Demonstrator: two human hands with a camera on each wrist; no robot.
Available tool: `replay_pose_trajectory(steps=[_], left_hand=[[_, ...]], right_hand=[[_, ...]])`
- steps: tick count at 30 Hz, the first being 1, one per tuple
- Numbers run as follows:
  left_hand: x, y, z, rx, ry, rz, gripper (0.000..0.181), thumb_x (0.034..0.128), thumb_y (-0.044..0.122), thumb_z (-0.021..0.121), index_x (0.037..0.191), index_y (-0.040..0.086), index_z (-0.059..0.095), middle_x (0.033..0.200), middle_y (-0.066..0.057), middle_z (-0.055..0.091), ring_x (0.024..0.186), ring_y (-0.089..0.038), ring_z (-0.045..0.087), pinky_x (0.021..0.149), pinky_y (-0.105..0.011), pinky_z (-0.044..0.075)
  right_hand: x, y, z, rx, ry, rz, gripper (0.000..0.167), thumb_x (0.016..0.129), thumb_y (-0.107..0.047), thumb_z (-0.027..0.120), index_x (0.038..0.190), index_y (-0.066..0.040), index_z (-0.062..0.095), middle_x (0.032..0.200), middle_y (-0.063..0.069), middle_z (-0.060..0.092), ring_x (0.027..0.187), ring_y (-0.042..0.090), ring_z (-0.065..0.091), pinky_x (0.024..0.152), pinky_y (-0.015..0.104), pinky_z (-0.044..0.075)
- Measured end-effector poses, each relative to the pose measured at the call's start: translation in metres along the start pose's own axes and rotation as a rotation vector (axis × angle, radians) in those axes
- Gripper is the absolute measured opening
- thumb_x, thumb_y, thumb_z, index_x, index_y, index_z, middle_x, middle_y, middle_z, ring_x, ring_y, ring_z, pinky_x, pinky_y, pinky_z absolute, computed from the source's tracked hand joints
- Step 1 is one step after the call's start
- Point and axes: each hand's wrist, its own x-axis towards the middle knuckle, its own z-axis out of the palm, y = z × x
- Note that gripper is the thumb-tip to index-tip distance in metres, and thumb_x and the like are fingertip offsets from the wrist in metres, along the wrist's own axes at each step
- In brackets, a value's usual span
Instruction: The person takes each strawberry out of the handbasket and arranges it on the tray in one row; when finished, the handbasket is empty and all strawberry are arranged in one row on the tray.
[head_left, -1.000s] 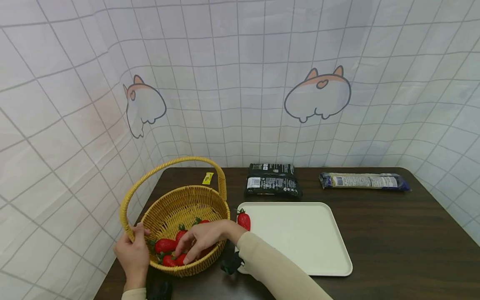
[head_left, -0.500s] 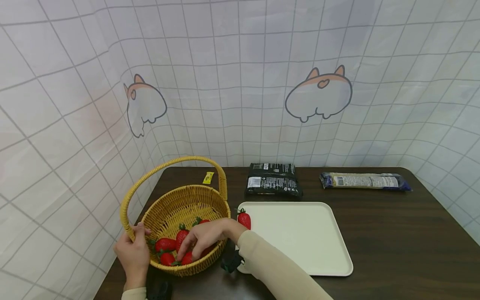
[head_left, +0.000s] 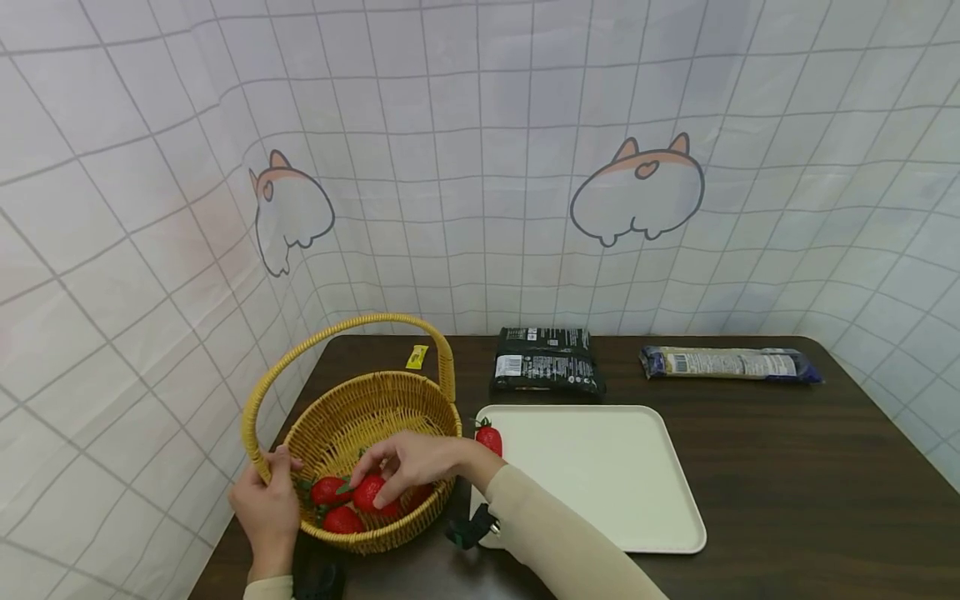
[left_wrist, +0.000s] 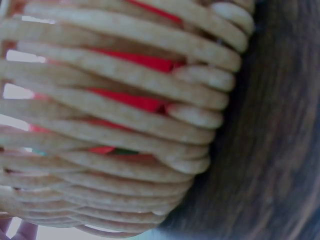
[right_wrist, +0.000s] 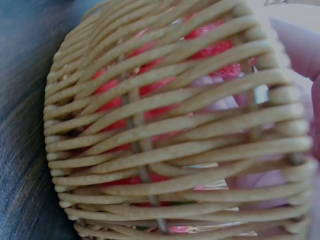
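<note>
A yellow wicker basket (head_left: 360, 400) with a tall handle stands at the left of the table, several red strawberries low inside it. The left hand (head_left: 266, 508) grips the basket's left side at the foot of the handle. Inside the basket the right hand (head_left: 412, 467) pinches a strawberry (head_left: 368, 493) between thumb and fingers, above other strawberries. Both wrist views are filled by the basket's weave (left_wrist: 125, 115), (right_wrist: 165, 130), with red showing through the gaps.
Right of the basket lies a white tray (head_left: 592, 475), with one strawberry (head_left: 489, 438) at its left edge. Behind are a small yellow packet (head_left: 417, 357), a black package (head_left: 546, 361) and a long clear-and-blue packet (head_left: 730, 363). A grid-patterned curtain (head_left: 480, 167) hangs behind the table.
The right hand has risen slightly within the basket, lifting a strawberry from the near side. The left hand has kept its grip on the basket, which has not visibly moved.
</note>
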Motion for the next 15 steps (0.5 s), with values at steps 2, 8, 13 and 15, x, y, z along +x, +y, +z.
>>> replay_pose_trajectory(steps=[2,8,13,15], left_hand=[[0.0,0.0,0.0,-0.002,0.001,-0.002,0.037,0.0965,0.019,0.062,0.068,-0.003,0.067,0.059,0.021,0.059,0.047,-0.003,0.042,0.051,-0.019,0.031],[0.0,-0.001,0.0,0.006,-0.001,0.007,0.038,0.0968,0.021,0.062,0.066,-0.001,0.067,0.059,0.023,0.058,0.043,-0.006,0.036,0.048,-0.02,0.031],[0.001,-0.003,0.0,0.003,-0.001,0.019,0.037,0.0969,0.02,0.062,0.066,-0.001,0.067,0.059,0.023,0.059,0.041,-0.006,0.034,0.045,-0.021,0.029],[0.0,-0.004,0.0,0.0,0.0,0.02,0.037,0.0969,0.02,0.062,0.066,-0.001,0.067,0.059,0.023,0.059,0.04,-0.006,0.032,0.044,-0.022,0.027]], right_hand=[[-0.005,-0.003,0.0,0.009,0.062,-0.02,0.034,0.084,-0.008,0.074,0.118,-0.01,0.066,0.106,-0.009,0.063,0.081,0.007,0.056,0.071,0.02,0.049],[-0.019,-0.008,-0.001,0.017,0.223,-0.071,0.035,0.085,-0.012,0.075,0.119,-0.011,0.066,0.113,-0.009,0.064,0.089,0.011,0.066,0.076,0.026,0.055],[-0.033,-0.008,-0.003,0.009,0.332,-0.111,0.035,0.086,-0.013,0.074,0.121,-0.013,0.065,0.119,-0.006,0.062,0.088,0.011,0.066,0.077,0.028,0.055],[-0.039,-0.007,-0.003,-0.005,0.371,-0.111,0.035,0.086,-0.014,0.074,0.12,-0.015,0.065,0.119,-0.005,0.062,0.087,0.011,0.065,0.076,0.029,0.055]])
